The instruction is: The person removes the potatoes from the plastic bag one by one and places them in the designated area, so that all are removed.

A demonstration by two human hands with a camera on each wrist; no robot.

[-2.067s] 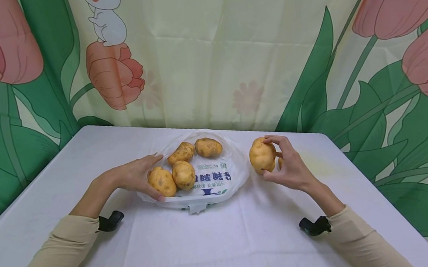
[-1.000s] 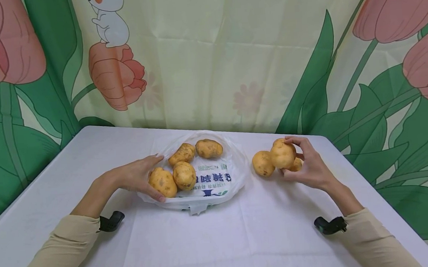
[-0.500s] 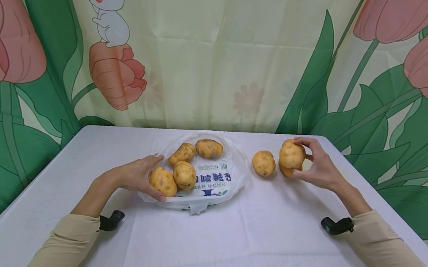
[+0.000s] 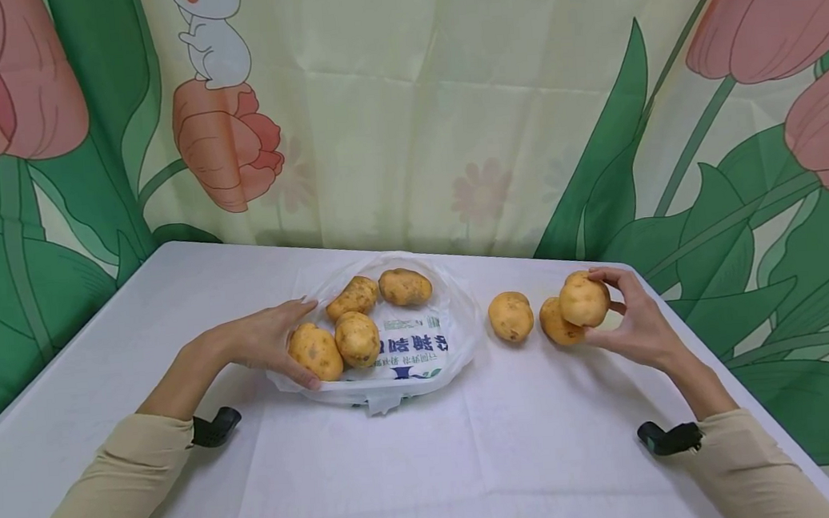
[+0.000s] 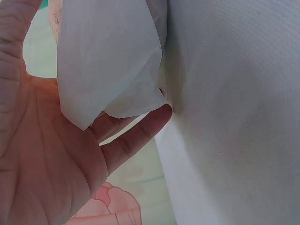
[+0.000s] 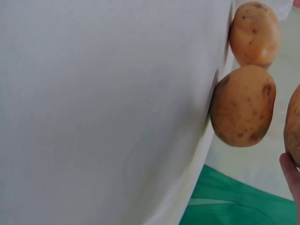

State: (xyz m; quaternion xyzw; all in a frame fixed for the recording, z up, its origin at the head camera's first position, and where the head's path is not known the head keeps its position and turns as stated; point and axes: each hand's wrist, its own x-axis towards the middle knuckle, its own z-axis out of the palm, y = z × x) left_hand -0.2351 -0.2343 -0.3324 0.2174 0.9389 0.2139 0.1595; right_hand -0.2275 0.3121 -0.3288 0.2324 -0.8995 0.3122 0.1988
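Observation:
In the head view my right hand (image 4: 634, 320) pinches a potato (image 4: 585, 300) between thumb and fingers, above the table at the right. The held potato (image 6: 293, 129) shows only in part at the right wrist view's edge. Two potatoes lie on the table: one (image 4: 511, 316) nearer the bag and another (image 4: 556, 323) partly hidden by the held one. My left hand (image 4: 265, 342) rests against the left side of a white plastic bag (image 4: 457, 352), fingers spread. In the left wrist view its palm faces the bag (image 5: 108, 51) with a gap between. Several potatoes (image 4: 358, 340) lie in the opened bag.
A white cloth covers the table (image 4: 372, 479). Behind it hangs a curtain (image 4: 377, 133) printed with tulips and a rabbit. Black wrist cameras (image 4: 215, 428) sit at both cuffs. Blue and green print shows inside the bag.
My right hand has carried the potato rightward, past the two potatoes on the table, which now show more fully. My left hand and the bag have stayed in place.

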